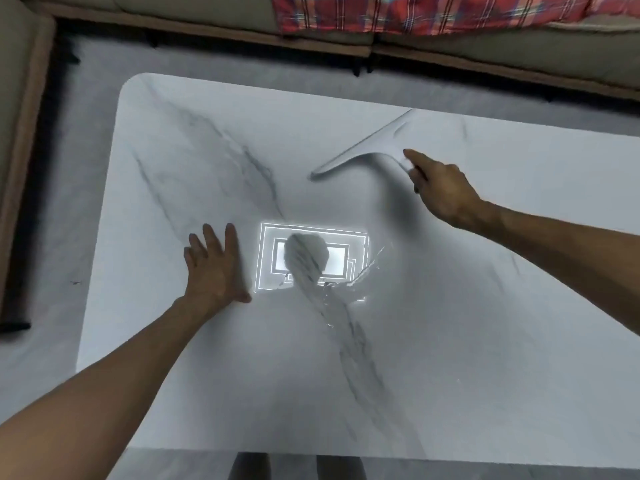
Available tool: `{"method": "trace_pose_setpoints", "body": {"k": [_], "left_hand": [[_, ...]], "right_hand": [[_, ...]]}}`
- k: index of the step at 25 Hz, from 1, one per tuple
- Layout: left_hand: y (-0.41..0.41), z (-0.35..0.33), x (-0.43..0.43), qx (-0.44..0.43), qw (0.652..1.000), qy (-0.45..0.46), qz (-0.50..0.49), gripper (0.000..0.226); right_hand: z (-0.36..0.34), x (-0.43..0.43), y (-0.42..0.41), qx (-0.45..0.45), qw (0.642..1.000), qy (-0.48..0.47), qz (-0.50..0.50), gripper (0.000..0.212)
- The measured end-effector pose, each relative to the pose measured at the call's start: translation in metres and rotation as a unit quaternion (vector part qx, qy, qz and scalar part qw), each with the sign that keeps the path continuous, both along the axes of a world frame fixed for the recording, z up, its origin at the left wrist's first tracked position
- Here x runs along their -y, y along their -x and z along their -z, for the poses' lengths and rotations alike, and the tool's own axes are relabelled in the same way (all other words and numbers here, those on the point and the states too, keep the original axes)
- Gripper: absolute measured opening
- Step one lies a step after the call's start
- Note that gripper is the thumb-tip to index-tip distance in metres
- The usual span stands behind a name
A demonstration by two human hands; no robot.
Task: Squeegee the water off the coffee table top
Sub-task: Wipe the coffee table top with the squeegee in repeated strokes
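A white marble-look coffee table top fills the view. A grey squeegee lies flat on its far right part, blade running diagonally, handle pointing toward my right hand. That hand is at the handle's end, index finger stretched out, the other fingers curled around the handle tip. My left hand rests flat on the table, fingers spread, holding nothing. A puddle and streaks of water shine near the middle, where a ceiling light is reflected.
A beige sofa runs along the far side and the left, with a red plaid blanket on it. Grey floor surrounds the table. My legs show below the near table edge.
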State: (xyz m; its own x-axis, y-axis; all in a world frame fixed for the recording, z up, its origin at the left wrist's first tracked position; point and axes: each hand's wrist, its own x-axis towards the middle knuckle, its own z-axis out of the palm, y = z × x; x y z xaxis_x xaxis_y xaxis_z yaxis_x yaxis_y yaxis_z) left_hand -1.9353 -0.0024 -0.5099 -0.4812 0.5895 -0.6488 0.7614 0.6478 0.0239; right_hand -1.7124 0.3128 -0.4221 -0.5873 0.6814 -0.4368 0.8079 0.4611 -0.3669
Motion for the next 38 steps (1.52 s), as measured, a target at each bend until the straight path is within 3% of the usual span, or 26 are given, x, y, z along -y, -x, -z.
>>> {"method": "trace_pose_setpoints", "body": {"k": [4,6,9,13,19,21,22,25,28,30,32,35,38], "left_hand": [[-0.006,0.007,0.03,-0.014,0.999,0.019,-0.024,0.149],[-0.001,0.011,0.035,-0.009,1.0,0.005,-0.018,0.147],[0.004,0.01,0.036,0.003,1.0,-0.001,-0.007,0.144],[0.003,0.006,0.035,0.006,1.0,0.007,-0.005,0.143],[0.003,-0.002,0.032,0.016,1.0,0.009,-0.006,0.141],[0.003,-0.005,0.032,0.015,1.0,0.008,-0.002,0.14],[0.004,-0.007,0.034,0.014,1.0,0.007,0.0,0.139],[0.005,-0.007,0.039,0.018,1.0,-0.014,-0.001,0.136],[0.008,-0.001,0.05,0.03,0.999,-0.043,-0.01,0.13],[0.013,0.004,0.069,0.038,0.997,-0.063,-0.011,0.121],[0.015,0.003,0.091,0.037,0.995,-0.094,-0.019,0.1],[0.008,-0.004,0.121,0.016,0.983,-0.167,-0.077,0.06],[-0.003,-0.011,0.133,0.007,0.978,-0.186,-0.096,0.052]], "right_hand": [[0.032,-0.001,0.089,-0.021,0.984,0.049,0.173,0.025],[0.041,0.018,0.106,-0.016,0.987,0.03,0.157,0.03],[0.038,0.06,0.097,-0.024,0.999,-0.004,-0.024,0.041],[0.037,0.112,0.039,0.035,0.956,0.045,-0.288,0.061],[0.004,0.088,-0.079,0.139,0.907,0.002,-0.398,0.067],[-0.012,0.069,-0.095,0.157,0.916,-0.006,-0.368,0.06],[-0.017,0.063,-0.092,0.134,0.938,0.002,-0.319,0.056],[-0.011,0.045,-0.039,0.021,0.995,0.014,-0.096,0.042],[0.018,0.037,0.046,-0.034,0.99,0.06,0.122,0.033],[0.032,0.049,0.094,-0.045,0.978,0.072,0.188,0.031],[0.037,0.081,0.117,-0.043,0.985,0.061,0.153,0.032],[0.032,0.151,0.102,-0.043,0.997,0.06,0.016,0.045],[0.024,0.215,0.046,-0.02,0.986,0.129,-0.107,0.046]]}}
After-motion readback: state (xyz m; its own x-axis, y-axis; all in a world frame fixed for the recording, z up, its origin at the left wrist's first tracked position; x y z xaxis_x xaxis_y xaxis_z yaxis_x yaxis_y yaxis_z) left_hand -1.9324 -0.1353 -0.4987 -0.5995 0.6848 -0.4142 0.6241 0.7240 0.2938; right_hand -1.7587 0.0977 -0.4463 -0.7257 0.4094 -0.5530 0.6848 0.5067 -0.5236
